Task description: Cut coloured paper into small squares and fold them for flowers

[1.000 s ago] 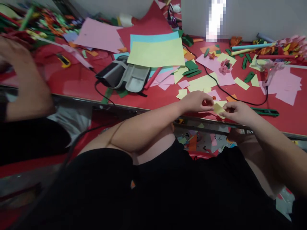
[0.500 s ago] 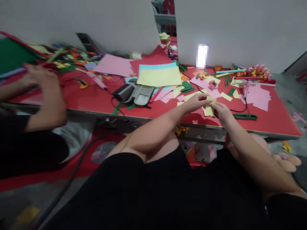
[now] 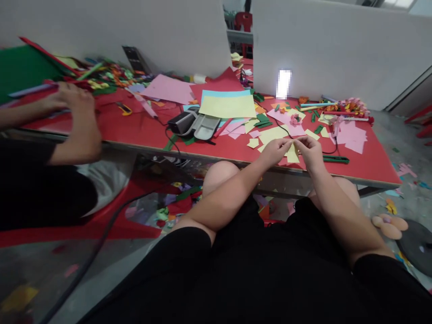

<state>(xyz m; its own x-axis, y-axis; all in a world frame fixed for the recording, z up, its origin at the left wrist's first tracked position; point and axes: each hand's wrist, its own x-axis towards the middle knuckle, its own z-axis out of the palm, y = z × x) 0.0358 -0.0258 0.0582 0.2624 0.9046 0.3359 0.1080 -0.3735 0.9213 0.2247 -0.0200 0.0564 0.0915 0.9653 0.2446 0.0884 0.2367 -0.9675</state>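
Observation:
Near the front edge of the red table [image 3: 232, 150], a small yellow paper piece [image 3: 293, 154] is pinched at its top between both hands. My left hand [image 3: 275, 150] grips it from the left with thumb and fingertips. From the right, my right hand [image 3: 309, 150] holds the same piece, its fingertips almost touching the left ones. Cut yellow paper lies just behind and to the left of my hands. A pink paper flower [image 3: 296, 119] rests on pink paper behind them. The green cutter [image 3: 335, 159] lies right of my right hand.
At the left, another person's hands [image 3: 77, 101] are over the table. An open grey case [image 3: 205, 127], yellow sheets [image 3: 227, 106], a glue gun [image 3: 335, 128] and a bright phone [image 3: 283, 84] surround the work area. A white partition [image 3: 337, 54] stands behind.
The view has shifted. The yellow piece, earlier held with its folded top showing, is now pinched at the top with my fingertips closer together. The other person's hands have moved slightly.

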